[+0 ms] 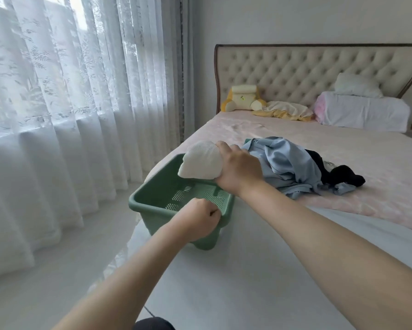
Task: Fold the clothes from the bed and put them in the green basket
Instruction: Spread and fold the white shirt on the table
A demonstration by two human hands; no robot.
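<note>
Right hand (239, 171) grips white bundle (200, 163) over green basket (157, 184). Left hand (198, 220) curled on its near rim. Clothes pile (292, 166) on bed (357, 148).

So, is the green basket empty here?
Looks empty: the basket shows a bare perforated floor, and the white bundle is held above it by the right hand. Some floor is hidden.

Single view here, worn on the person's head, facing forward and down with the green basket (162, 179) near and just left of centre; wide-angle, so lines bend at the edges. Right of the basket and beyond it runs the bed (343, 151) up to the headboard (295, 67); left of the basket hang the curtains (57, 91).
</note>
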